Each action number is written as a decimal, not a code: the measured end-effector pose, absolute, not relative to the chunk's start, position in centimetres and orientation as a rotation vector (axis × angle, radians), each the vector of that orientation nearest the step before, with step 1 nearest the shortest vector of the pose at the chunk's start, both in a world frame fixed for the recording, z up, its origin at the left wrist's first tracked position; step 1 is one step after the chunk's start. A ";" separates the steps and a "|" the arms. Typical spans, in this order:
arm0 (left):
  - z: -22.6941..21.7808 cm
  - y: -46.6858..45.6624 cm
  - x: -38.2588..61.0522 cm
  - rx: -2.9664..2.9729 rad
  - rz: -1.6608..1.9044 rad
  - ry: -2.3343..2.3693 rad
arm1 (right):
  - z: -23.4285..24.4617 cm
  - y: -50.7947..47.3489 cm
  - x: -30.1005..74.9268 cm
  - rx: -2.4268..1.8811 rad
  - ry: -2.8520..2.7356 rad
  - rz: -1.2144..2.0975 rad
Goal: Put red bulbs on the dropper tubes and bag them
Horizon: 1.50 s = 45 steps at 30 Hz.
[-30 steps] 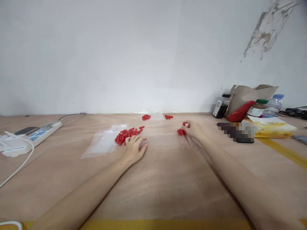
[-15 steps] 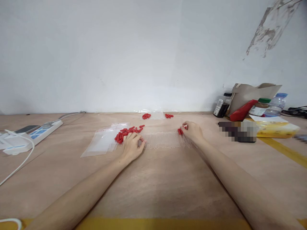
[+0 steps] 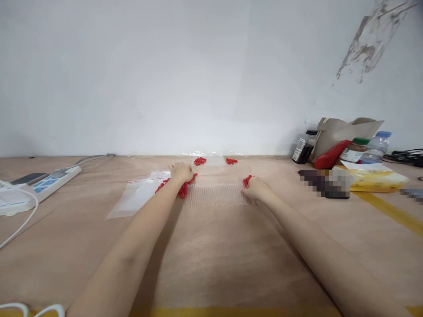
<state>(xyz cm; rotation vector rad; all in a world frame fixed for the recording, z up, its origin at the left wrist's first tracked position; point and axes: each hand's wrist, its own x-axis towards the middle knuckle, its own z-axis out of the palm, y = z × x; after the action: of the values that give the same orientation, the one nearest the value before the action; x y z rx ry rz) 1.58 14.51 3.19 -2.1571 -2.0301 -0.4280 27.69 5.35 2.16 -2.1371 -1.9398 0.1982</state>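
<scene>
A row of small clear tubes (image 3: 215, 194) lies on the brown table in the middle. My left hand (image 3: 181, 171) reaches over a heap of red caps (image 3: 183, 188) at the row's left end, fingers curled down on the caps; what it holds is hidden. My right hand (image 3: 255, 189) rests at the row's right end, fingers closed beside a few red caps (image 3: 246, 180). A stack of clear zip bags (image 3: 134, 197) lies left of the heap.
Two more small clusters of red caps (image 3: 200, 161) lie by the wall with a clear bag. A power strip (image 3: 46, 183) with white cables sits at far left. Bottles, a paper bag (image 3: 345, 132) and a yellow packet (image 3: 376, 177) crowd the right.
My left hand moved forward from the tube row's left end onto the red cap heap. My right hand drew slightly back and closed at the row's right end.
</scene>
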 end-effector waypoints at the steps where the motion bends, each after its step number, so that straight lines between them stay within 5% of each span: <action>1: 3.1 14.9 1.7 -2.157 -0.402 -2.051 | 2.1 5.4 27.7 -2.146 -1.932 0.207; 14: 2.8 16.0 2.3 -2.181 -0.390 -2.158 | 1.0 6.6 28.4 -2.101 -1.896 0.320; 30: 0.3 1.1 2.3 -2.633 -1.092 -1.254 | 2.6 5.7 27.4 -1.973 -1.937 0.353; 45: -0.4 -0.3 3.0 -2.634 -1.040 -1.300 | -1.4 -1.3 24.5 -0.950 -2.077 0.293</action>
<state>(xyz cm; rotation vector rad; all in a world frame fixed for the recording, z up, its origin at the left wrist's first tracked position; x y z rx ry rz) 2.98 -0.30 -0.38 -2.6336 -1.3000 -1.0395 24.53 -1.34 -1.42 -0.9502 -2.0770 0.2925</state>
